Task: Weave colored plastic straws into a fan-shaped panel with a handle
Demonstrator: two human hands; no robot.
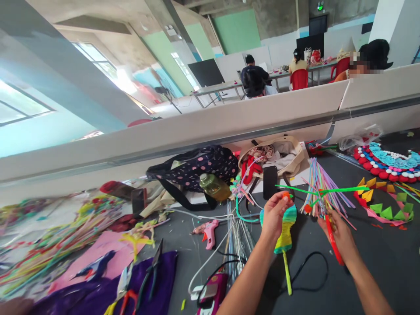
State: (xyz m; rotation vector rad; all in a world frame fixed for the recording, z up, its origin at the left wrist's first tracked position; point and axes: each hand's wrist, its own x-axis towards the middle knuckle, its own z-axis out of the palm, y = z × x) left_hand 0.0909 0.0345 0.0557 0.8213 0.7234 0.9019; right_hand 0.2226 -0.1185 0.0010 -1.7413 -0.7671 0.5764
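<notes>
My left hand [275, 212] pinches a small orange-red piece [286, 196] between thumb and fingers. A pair of red-handled scissors [333, 238] is in my right hand [339, 234], blades pointing up and away. Green pipe cleaners [344, 190] cross at the blades, one long arm reaching left above my left hand. Whether the blades touch them is hard to tell. An orange bit [307, 208] hangs near the crossing. Below my left hand lies a teal and yellow fuzzy piece [285, 232] with a yellow-green stem. Behind the scissors spreads a bundle of pastel pipe cleaners [323, 179].
A pink glue gun [208, 232], black phone [270, 181], green bottle [215, 187] and dotted bag [203, 168] lie ahead and left. Pliers [152, 271] rest on purple cloth [167, 280]. A beaded collar [387, 164] is at right. People sit beyond the partition [197, 118].
</notes>
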